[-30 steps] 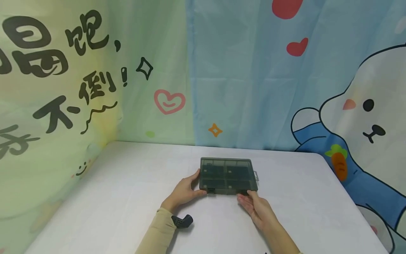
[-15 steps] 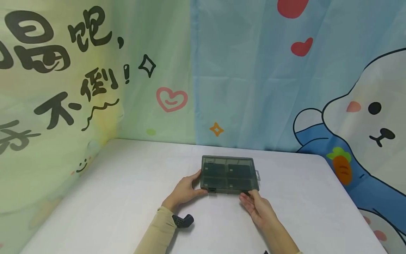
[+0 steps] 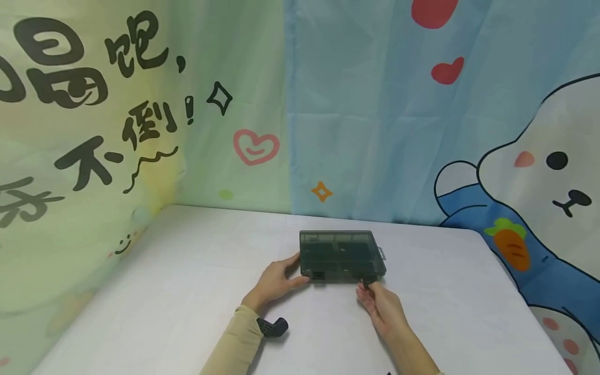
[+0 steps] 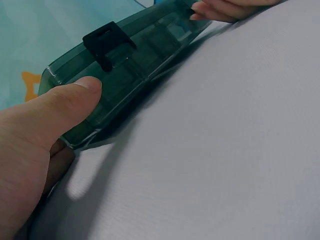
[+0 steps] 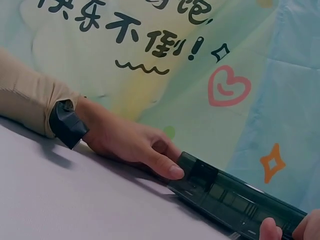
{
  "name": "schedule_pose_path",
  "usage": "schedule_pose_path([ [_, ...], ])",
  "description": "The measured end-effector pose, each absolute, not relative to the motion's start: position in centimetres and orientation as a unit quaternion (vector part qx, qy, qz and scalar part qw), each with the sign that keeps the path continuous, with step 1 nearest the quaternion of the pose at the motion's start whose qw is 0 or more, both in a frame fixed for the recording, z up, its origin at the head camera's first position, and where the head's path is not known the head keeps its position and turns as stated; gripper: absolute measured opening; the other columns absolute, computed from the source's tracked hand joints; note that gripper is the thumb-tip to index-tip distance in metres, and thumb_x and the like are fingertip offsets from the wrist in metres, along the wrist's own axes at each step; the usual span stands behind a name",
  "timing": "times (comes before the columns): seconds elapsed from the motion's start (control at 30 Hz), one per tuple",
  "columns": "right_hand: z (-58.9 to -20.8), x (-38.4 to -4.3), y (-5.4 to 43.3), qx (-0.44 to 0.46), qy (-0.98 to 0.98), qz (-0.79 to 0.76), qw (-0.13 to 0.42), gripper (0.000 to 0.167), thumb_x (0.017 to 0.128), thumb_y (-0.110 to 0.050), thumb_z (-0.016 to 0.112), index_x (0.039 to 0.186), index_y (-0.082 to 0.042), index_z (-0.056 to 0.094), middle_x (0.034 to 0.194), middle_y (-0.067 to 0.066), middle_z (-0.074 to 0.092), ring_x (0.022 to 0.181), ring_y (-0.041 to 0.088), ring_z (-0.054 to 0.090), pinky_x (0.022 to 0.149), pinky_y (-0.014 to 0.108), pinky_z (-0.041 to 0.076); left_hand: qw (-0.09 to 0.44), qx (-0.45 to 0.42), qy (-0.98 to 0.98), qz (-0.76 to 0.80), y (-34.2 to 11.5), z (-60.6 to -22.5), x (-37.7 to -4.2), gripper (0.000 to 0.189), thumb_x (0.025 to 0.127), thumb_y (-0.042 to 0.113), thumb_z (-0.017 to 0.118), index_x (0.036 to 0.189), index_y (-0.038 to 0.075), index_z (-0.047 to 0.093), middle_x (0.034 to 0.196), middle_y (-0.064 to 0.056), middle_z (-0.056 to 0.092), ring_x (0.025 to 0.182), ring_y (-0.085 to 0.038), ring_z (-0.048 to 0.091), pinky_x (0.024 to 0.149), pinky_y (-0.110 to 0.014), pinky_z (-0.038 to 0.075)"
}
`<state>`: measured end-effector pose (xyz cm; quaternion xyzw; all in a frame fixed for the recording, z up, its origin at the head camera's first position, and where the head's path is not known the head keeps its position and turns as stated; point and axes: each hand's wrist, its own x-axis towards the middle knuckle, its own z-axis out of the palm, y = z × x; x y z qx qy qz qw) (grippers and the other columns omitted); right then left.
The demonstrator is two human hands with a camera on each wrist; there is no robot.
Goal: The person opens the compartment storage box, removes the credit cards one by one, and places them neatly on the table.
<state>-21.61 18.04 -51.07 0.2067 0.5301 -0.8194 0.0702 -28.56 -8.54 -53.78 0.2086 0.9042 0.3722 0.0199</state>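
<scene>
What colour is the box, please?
The box is translucent dark green, clearest in the left wrist view.

White table, printed curtain, cartoon bear

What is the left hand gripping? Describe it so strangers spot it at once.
On the white table, follow the beige fabric sleeve to the bare left hand. It grips a flat, rectangular, dark green plastic box; unlike the small black wrist device, it is translucent.

The left arm and the right arm reach forward, leaning toward each other. The left hand grips, its thumb spread apart from the fingers. The right hand turns its palm leftward, fingertips near the right thumb.
</scene>
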Motion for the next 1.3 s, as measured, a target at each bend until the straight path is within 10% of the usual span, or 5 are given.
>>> schedule_pose_path([
  [1.3,-50.5,-20.9,11.1,0.110,0.495,-0.838,0.202,0.052,0.101,-0.015,0.040,0.138,0.018,0.027,0.118,0.019,0.062,0.110,0.023,0.063,0.097,0.029,0.052,-0.003,0.203,0.898,0.391,-8.5,-54.3,-28.8,0.074,0.082,0.045,0.069,0.145,0.018,0.041,0.141,-0.001,0.051,0.133,-0.023,0.047,0.112,-0.042,0.038],
])
